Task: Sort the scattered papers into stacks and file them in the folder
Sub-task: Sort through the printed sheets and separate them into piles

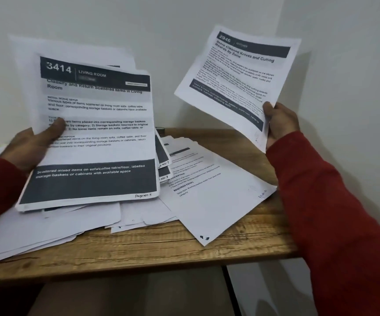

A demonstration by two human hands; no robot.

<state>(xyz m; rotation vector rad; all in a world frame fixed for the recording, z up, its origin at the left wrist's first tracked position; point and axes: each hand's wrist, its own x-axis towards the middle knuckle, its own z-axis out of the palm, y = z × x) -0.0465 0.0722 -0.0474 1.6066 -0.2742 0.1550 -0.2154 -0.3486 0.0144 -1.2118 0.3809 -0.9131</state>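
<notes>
A person's left hand [30,144] grips a raised stack of printed pages [93,142], thumb pressed on the top sheet headed "3414 Living Room". The right hand [279,124] pinches the lower corner of a single sheet [237,80] headed "2946", held up near the wall. More loose papers [207,192] lie scattered across the wooden desk [161,247] below. Both sleeves are red.
</notes>
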